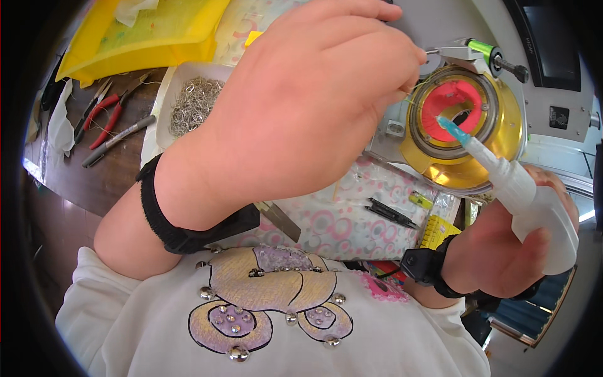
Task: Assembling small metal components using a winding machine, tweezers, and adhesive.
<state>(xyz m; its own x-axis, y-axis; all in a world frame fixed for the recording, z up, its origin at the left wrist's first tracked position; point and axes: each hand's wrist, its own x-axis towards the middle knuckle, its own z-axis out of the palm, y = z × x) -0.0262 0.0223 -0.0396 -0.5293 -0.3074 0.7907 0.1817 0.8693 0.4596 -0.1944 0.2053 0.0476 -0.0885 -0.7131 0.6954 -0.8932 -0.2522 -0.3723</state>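
My right hand (pixel 487 261) is wrapped round a translucent white squeeze bottle (pixel 553 235) at the right. The bottle tilts up and to the left, and its teal nozzle tip (pixel 453 131) reaches the red insert (pixel 461 97) in the centre of a round gold-coloured fixture (pixel 433 173). My left hand (pixel 308 100) crosses the upper middle, back of the hand toward me. Its thumb and fingertips come together just left of the insert, where a thin green thread (pixel 411 99) shows beside them. The hand itself covers most of that grip.
A white tray of small metal rings (pixel 198 103) lies left of my forearm, below a yellow bin (pixel 144 47). Red-handled pliers (pixel 108 119) and a grey pen (pixel 119 141) lie on the brown table. Black tweezers (pixel 391 212) rest on patterned sheeting. A green-bodied clamp (pixel 482 50) juts above the fixture.
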